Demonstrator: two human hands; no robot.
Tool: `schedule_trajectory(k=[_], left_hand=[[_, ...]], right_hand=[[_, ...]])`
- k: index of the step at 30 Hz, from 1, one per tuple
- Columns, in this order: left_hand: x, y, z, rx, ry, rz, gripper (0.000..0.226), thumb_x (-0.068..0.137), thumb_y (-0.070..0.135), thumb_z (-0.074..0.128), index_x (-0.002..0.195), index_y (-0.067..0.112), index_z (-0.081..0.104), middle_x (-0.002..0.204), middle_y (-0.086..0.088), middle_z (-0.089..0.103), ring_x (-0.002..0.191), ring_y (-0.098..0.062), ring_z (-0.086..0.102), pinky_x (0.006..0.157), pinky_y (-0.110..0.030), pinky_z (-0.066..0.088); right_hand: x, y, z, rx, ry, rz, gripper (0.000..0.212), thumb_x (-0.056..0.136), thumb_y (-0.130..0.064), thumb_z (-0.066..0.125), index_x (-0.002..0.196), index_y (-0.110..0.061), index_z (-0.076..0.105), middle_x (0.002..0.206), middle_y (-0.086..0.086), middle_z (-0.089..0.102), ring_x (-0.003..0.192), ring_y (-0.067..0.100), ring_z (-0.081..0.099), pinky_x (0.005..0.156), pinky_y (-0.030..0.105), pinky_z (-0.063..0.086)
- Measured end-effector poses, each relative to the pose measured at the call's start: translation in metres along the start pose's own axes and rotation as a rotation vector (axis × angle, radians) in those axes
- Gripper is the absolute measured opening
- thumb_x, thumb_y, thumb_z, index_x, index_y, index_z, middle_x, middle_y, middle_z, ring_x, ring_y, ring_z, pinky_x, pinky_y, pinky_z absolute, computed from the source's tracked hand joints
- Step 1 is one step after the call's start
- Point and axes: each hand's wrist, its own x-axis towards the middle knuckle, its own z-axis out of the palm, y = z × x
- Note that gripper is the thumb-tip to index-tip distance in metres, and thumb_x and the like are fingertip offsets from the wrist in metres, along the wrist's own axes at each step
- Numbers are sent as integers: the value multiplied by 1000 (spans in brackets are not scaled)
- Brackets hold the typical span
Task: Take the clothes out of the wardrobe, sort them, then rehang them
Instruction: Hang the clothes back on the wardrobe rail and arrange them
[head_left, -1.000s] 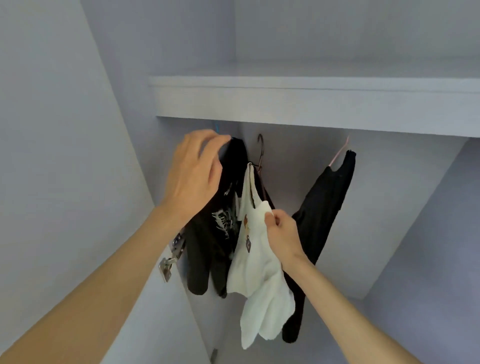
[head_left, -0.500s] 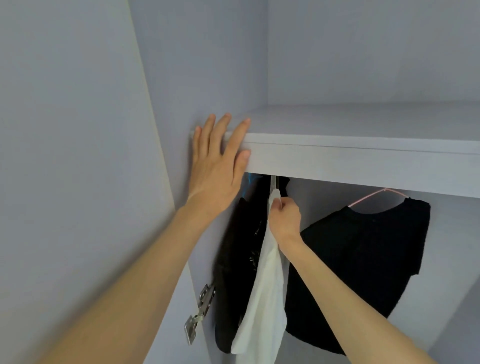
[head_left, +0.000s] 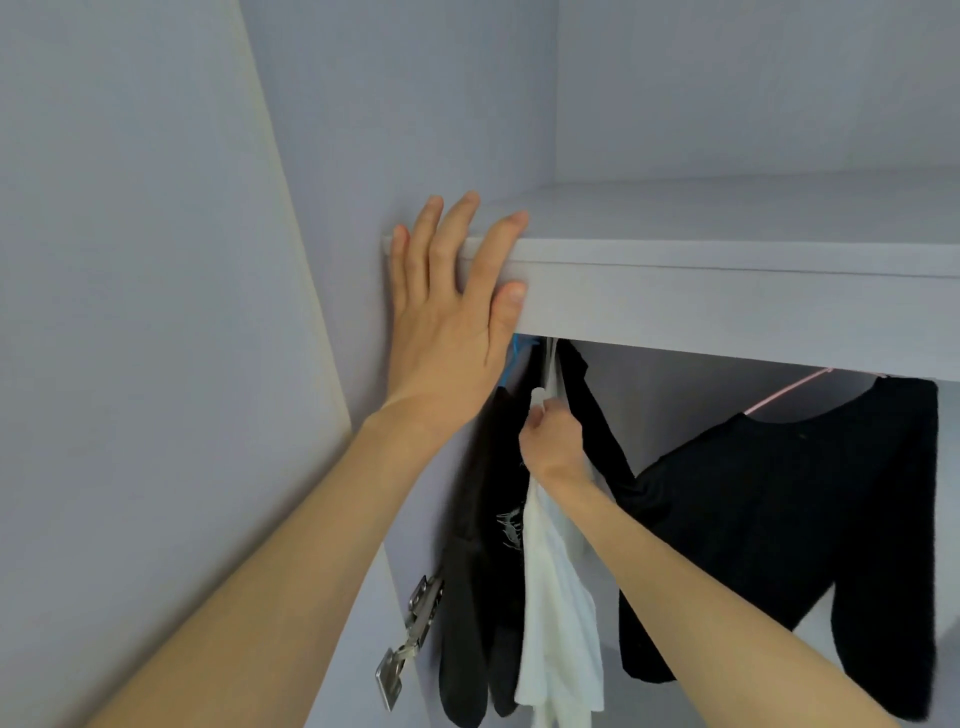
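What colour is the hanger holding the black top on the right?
Pink: the hanger shows above the black top in the head view.

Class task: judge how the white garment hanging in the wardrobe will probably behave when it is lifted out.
The white garment hangs in soft, narrow folds, so it is probably floppy and will droop. It looks thin, so likely light. The right hand grips it near its top, under the shelf; held only there, the loose lower part may swing against the dark garments beside it.
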Motion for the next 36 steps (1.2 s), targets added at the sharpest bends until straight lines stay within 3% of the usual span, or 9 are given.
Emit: schedule_trajectory(k=[3,7,10,14,18,22,27,31,36], left_hand=[[0,0,0,-7,-10,-5,41,100,38,15,135,23,28,143,-20,35,135,-34,19,114,-41,-2],[0,0,0,-11,-16,-5,40,100,38,15,134,23,28,143,-19,35,135,-34,19,114,-39,-3],[0,-1,1,-11,-13,-7,40,100,39,15,134,23,28,143,-19,36,134,-34,20,114,-40,-2],[0,0,2,-8,-1,-7,39,100,38,15,134,23,28,142,-19,36,134,-34,21,114,-39,-2],[0,-1,3,-17,12,-5,39,100,38,16,133,23,29,141,-19,37,133,-33,21,114,-39,-2],[-1,-1,6,-20,27,7,39,100,38,17,133,22,30,140,-20,38,133,-33,21,114,-39,-2],[-1,-2,4,-17,30,9,38,100,36,17,133,21,30,139,-21,39,132,-33,21,114,-38,-2],[-2,-1,4,-7,30,-10,36,100,33,23,133,21,31,139,-21,40,132,-34,22,114,-35,-4],[-2,7,0,-23,25,-40,41,100,23,31,138,12,37,143,-24,35,134,-44,24,112,-48,6]], right_hand=[[2,-8,16,9,-65,-15,26,99,-11,34,111,8,47,107,20,58,101,31,56,69,22,34],[7,-10,26,45,-132,1,20,99,-15,35,105,0,46,102,17,56,93,27,55,66,21,32],[11,2,23,5,-211,-82,29,100,-28,32,103,-4,47,107,11,55,99,26,52,80,29,39],[14,39,7,-609,-53,-173,41,100,-31,25,125,-7,45,129,11,47,123,28,39,103,44,30],[17,75,-17,-1167,-298,47,60,93,-16,43,142,3,14,149,19,17,140,36,9,113,51,15],[-9,105,-35,-1230,-352,-16,73,93,-10,47,144,5,-3,150,21,16,134,31,29,105,34,32],[-37,140,-55,-1270,-298,-112,53,96,-9,40,145,-8,20,133,9,45,114,21,51,95,30,37],[-56,160,-84,-1363,-394,-45,27,96,-14,39,120,-13,51,117,4,57,106,18,54,92,30,36],[-87,187,-115,-1320,-400,133,16,91,-18,40,96,-17,55,106,4,64,102,20,54,96,34,33]])
